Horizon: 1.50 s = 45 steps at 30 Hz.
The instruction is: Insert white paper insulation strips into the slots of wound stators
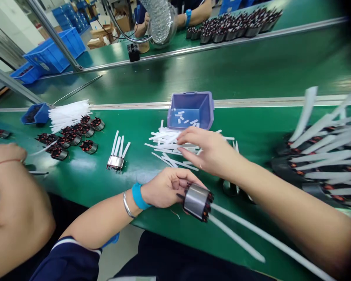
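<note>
Over the middle of the green table (140, 117) hangs the right hand (210, 150), fingers parted; at the near edge the left hand (163, 189) grips a metal core (195, 201) by one end, presumably to clear the other; white strips (163, 134) lie heaped, likely for reach. The core hides some left fingers; right-fingertip contact is unclear.

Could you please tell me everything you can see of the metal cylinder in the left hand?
The metal cylinder is short and grey, with a smooth, shiny side. Black prongs show at both ends, with copper-coloured parts at the end facing right. From that end, two long white strips stick out toward the lower right. It is held tilted on its side above the green table, gripped by the left hand.
</note>
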Available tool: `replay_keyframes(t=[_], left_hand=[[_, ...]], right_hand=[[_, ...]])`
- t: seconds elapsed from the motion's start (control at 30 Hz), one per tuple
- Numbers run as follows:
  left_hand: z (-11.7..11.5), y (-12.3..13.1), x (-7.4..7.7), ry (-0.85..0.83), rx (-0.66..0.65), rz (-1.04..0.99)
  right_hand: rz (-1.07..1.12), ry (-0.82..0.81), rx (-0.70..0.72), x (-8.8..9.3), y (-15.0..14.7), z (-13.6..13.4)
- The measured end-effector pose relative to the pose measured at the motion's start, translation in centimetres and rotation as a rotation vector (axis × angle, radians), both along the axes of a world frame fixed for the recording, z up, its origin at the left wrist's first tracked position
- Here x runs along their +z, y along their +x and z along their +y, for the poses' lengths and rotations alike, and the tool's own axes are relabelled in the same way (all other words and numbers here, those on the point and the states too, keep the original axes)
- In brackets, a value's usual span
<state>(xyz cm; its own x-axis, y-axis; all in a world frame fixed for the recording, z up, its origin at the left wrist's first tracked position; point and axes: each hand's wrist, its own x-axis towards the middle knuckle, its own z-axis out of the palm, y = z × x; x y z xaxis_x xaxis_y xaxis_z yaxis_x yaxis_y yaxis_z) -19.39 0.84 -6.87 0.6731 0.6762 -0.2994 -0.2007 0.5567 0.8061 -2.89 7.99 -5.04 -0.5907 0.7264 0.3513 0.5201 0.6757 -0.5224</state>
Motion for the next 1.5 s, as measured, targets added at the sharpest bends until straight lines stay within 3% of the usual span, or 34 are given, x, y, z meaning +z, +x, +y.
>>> replay_keyframes(t=[0.13,0.23,0.4,0.53,0.73,0.9,1.1,1.3,1.5], left_hand=[[0.5,0.0,-0.3,-0.102,0.095,0.0],[0.7,0.1,-0.4,-0.113,0.122,-0.008],[0.7,0.0,-0.1,-0.116,0.112,-0.003],[0.4,0.2,0.0,-0.092,0.101,-0.028],[-0.3,0.7,-0.1,0.063,0.197,0.139],[-0.7,0.6,-0.3,0.285,0.267,0.3],[-0.8,0.6,-0.1,0.287,0.211,0.324],[-1.2,0.9,-0.1,0.273,0.221,0.27],[-1.3,0.6,-0.3,0.248,0.149,0.196]], right_hand=[[0.286,-0.385,-0.099,2.1,6.3,-3.4],[0.313,-0.507,-0.083,2.7,8.3,-5.3],[0.355,-0.491,-0.071,1.9,6.2,-6.6],[0.419,-0.517,-0.209,0.3,4.6,-7.2],[0.534,-0.658,-0.302,-1.6,4.0,-7.6],[0.532,-0.631,-0.229,-2.3,3.5,-7.6],[0.387,-0.626,-0.132,-1.7,3.8,-7.5],[0.463,-0.812,-0.096,-0.3,3.5,-7.4],[0.504,-0.896,-0.07,-0.2,4.4,-7.4]])
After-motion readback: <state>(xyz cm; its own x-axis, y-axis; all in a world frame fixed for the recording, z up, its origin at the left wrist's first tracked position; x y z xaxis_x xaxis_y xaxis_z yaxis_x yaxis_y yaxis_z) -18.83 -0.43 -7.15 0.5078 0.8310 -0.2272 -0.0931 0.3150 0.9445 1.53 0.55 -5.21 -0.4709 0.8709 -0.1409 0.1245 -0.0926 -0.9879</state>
